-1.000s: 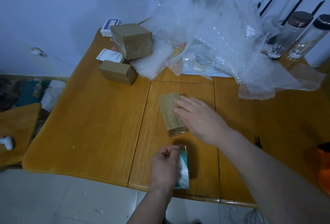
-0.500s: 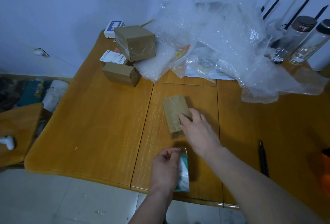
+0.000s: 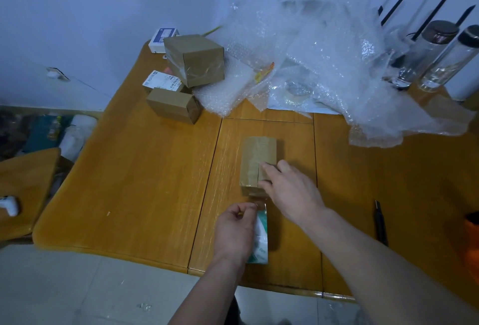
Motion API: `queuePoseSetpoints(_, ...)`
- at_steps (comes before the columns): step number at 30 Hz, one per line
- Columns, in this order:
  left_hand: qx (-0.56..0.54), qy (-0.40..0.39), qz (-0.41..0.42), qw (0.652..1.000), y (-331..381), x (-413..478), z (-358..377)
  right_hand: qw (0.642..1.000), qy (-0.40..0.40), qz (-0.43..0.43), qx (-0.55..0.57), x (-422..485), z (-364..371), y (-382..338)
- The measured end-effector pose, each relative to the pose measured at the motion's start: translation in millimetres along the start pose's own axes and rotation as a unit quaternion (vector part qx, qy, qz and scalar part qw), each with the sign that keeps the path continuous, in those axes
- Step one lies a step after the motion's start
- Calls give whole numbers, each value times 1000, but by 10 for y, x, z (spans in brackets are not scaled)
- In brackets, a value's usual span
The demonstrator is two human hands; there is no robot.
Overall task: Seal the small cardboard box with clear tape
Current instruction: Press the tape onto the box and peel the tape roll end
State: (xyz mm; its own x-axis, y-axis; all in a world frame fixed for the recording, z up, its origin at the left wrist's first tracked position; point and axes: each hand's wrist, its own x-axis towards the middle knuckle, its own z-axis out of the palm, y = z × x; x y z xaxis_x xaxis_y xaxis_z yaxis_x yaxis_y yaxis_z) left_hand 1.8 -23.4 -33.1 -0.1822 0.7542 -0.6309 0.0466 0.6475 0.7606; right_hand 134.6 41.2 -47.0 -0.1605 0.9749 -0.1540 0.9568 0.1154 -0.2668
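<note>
The small cardboard box (image 3: pixel 255 159) lies flat at the middle of the wooden table (image 3: pixel 145 185), with glossy clear tape over its top. My right hand (image 3: pixel 291 190) grips its near right corner, fingers on top and thumb against the near end. My left hand (image 3: pixel 237 231) rests close to the table's front edge. Its thumb and forefinger are pinched at the clear top edge of a green-and-white packet (image 3: pixel 260 244). A roll of clear tape (image 3: pixel 295 89) shows faintly under the bubble wrap.
Crumpled bubble wrap (image 3: pixel 324 65) covers the back of the table. Two taped cardboard boxes (image 3: pixel 197 59) (image 3: pixel 173 104) and a labelled parcel stand at the back left. Glass bottles (image 3: pixel 425 52) stand at the back right. A black pen (image 3: pixel 379 221) lies at the right.
My right hand has drawn back from the box's top to its near right corner. The box has turned from slanted to nearly straight. My left hand has stayed at the packet.
</note>
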Motion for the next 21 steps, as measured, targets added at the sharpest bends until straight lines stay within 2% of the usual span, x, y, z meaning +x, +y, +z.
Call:
queuePoseSetpoints(5, 19, -4, 0, 1000, 1, 47, 13, 998, 25, -23, -51, 41, -63, 8)
queuePoseSetpoints(21, 43, -6, -19, 999, -12, 119, 18, 993, 93, -58, -53, 83, 140, 10)
